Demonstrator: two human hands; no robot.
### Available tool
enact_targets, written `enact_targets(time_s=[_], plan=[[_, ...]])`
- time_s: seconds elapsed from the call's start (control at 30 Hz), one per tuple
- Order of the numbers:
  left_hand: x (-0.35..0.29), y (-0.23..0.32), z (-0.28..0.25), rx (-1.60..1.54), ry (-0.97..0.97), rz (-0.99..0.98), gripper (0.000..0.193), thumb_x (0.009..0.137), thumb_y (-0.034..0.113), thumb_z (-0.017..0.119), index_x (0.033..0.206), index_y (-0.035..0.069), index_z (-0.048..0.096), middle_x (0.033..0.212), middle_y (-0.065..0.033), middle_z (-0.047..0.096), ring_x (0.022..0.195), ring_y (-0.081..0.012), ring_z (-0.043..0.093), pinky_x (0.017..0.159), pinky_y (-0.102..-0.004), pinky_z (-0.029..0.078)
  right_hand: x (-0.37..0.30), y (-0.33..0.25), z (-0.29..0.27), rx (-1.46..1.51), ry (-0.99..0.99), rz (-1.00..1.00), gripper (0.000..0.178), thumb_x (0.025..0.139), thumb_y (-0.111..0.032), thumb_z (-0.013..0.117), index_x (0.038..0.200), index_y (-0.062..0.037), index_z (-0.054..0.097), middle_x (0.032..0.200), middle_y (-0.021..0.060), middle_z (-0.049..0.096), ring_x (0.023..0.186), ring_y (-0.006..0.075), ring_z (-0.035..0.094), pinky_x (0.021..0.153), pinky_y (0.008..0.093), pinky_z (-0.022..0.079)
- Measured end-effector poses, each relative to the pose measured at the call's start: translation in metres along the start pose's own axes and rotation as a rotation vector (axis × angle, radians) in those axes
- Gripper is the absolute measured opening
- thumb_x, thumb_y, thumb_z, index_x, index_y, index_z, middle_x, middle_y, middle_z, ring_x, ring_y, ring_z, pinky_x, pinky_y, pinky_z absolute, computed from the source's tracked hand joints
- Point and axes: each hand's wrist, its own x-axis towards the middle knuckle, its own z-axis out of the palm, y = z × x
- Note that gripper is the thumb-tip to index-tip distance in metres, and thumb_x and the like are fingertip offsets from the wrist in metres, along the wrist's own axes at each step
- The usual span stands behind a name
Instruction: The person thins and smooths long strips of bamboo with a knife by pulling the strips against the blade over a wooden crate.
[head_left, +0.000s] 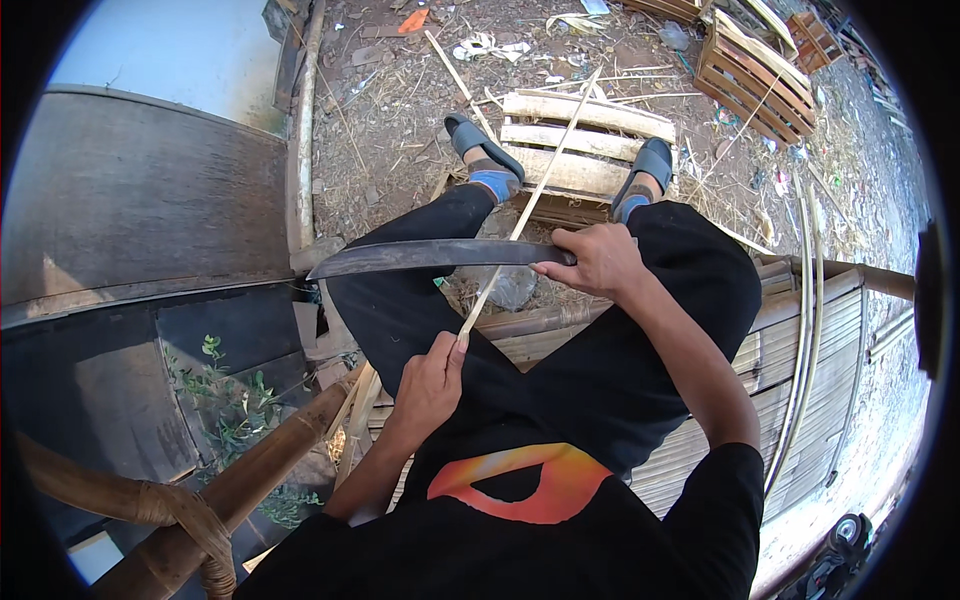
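Observation:
My left hand is closed round the near end of a long, pale bamboo strip. The strip slants away from me, up and to the right, between my knees. In my right hand is the handle of a machete, its long dark blade pointing left, above my thigh. The blade crosses over the strip a short way beyond my left hand. Whether its edge touches the strip, I cannot tell.
My sandalled feet rest on a slatted wooden crate. More crates stand at the far right. I sit on a bamboo-slat bench with long loose strips across it. Left are a bamboo pole, plant and wooden panels.

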Motion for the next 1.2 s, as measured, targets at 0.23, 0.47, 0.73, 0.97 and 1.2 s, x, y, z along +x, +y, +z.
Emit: enact_targets(time_s=[0.23, 0.47, 0.73, 0.97, 1.2], plan=[[0.027, 0.005, -0.008, 0.044, 0.0, 0.043, 0.025, 0.105, 0.023, 0.045, 0.093, 0.002, 0.05, 0.057, -0.0193, 0.046, 0.053, -0.0414, 0.054, 0.049, -0.0456, 0.034, 0.01, 0.028, 0.017, -0.094, 0.181, -0.003, 0.055, 0.082, -0.067, 0.061, 0.075, -0.012, 0.062, 0.052, 0.0099, 0.059, 0.051, 0.0314, 0.062, 0.046, 0.0428, 0.046], [0.03, 0.005, -0.012, 0.009, -0.005, 0.004, 0.026, 0.105, 0.023, 0.044, 0.092, 0.001, 0.048, 0.059, -0.023, 0.048, 0.057, -0.0449, 0.055, 0.049, -0.0469, 0.036, 0.016, 0.03, 0.03, -0.08, 0.161, 0.042, 0.058, 0.082, -0.068, 0.06, 0.078, -0.0109, 0.064, 0.056, 0.0118, 0.062, 0.054, 0.0322, 0.064, 0.048, 0.0437, 0.047], [-0.024, -0.006, -0.017, -0.143, -0.132, -0.14, 0.029, 0.106, 0.025, 0.042, 0.091, 0.001, 0.047, 0.058, -0.0217, 0.046, 0.059, -0.0449, 0.054, 0.05, -0.0458, 0.035, 0.023, 0.099, 0.01, -0.069, 0.035, 0.64, 0.069, 0.093, -0.067, 0.043, 0.084, -0.0044, 0.07, 0.069, 0.0226, 0.066, 0.072, 0.0398, 0.067, 0.063, 0.0485, 0.05], [-0.019, -0.008, -0.015, -0.111, -0.063, -0.144, 0.029, 0.106, 0.025, 0.042, 0.09, 0.001, 0.047, 0.059, -0.0221, 0.047, 0.06, -0.0452, 0.055, 0.051, -0.047, 0.036, 0.017, 0.028, 0.018, -0.044, 0.097, 0.179, 0.058, 0.087, -0.066, 0.056, 0.081, -0.0094, 0.066, 0.058, 0.0165, 0.062, 0.059, 0.0382, 0.066, 0.055, 0.048, 0.051], [-0.042, -0.006, -0.017, -0.035, -0.104, -0.126, 0.027, 0.106, 0.024, 0.043, 0.09, 0.001, 0.048, 0.057, -0.0219, 0.048, 0.06, -0.0454, 0.056, 0.05, -0.0475, 0.037, 0.032, 0.106, -0.002, 0.01, 0.028, 0.673, 0.067, 0.093, -0.069, 0.043, 0.088, -0.0098, 0.073, 0.072, 0.0204, 0.068, 0.075, 0.04, 0.068, 0.067, 0.0492, 0.052]])
